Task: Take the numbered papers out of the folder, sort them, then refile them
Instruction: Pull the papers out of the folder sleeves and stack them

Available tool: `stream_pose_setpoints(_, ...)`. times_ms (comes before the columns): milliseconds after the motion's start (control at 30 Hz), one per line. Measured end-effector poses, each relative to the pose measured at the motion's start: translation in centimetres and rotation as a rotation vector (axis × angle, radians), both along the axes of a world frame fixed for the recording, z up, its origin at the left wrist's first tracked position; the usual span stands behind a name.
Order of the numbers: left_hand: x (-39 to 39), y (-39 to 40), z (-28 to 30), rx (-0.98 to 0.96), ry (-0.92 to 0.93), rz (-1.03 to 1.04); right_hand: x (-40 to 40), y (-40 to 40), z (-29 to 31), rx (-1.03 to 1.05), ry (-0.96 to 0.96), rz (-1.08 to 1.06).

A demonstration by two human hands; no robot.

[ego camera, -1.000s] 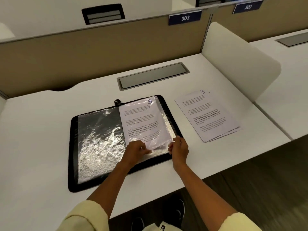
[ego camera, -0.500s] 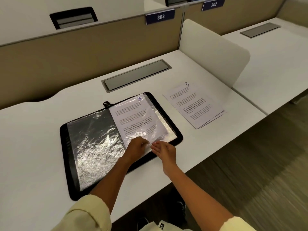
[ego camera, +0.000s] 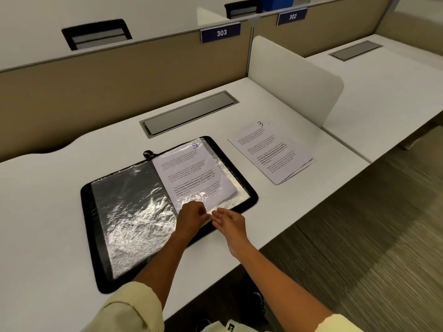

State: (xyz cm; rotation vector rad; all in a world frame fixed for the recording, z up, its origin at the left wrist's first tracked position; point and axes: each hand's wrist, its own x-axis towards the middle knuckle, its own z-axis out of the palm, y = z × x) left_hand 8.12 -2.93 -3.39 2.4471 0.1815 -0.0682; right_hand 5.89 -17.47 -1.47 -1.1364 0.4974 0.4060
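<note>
An open black display folder (ego camera: 167, 212) lies flat on the white desk (ego camera: 48, 188), near its front edge. Its left page is a crinkled clear plastic sleeve (ego camera: 129, 212) holding no paper. Its right sleeve holds a printed sheet marked 5 (ego camera: 194, 173) at the top corner; whether the sheet is fully inside cannot be told.

The left hand (ego camera: 190, 218) rests at the lower edge of that right sleeve, fingers curled and pinching the plastic or the paper edge; which of the two cannot be told. The right hand (ego camera: 229, 224) sits just beside it over the folder's front border, fingers straight and relaxed, tips close to the left hand and gripping nothing.

A small stack of printed sheets (ego camera: 271, 152), the top one marked 3, lies on the desk to the right of the folder, apart from it, edges slightly fanned.

A grey cable hatch (ego camera: 189, 111) is set in the desk behind the folder. A white divider panel (ego camera: 292, 77) stands at the right. A label reading 303 (ego camera: 220, 32) is fixed to the rear partition.
</note>
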Motion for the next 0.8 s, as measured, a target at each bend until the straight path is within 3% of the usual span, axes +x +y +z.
stream_pose_setpoints(200, 0.3, -0.1, 0.4, -0.054, -0.047, 0.046, 0.4, 1.0, 0.6, 0.167, 0.105, 0.009)
stream_pose_setpoints(467, -0.6, 0.7, 0.2, -0.150, -0.121, 0.023, 1.3, 2.1, -0.3, 0.192, 0.174, -0.110)
stream_pose_setpoints(633, -1.2, 1.4, -0.3, -0.197, -0.160, -0.023, 2.5, 3.0, -0.9, 0.095, 0.260, -0.299)
stream_pose_setpoints(800, -2.2, 2.9, -0.6, -0.173, -0.170, -0.024, 3.7, 3.4, -1.3, -0.002, 0.310, -0.260)
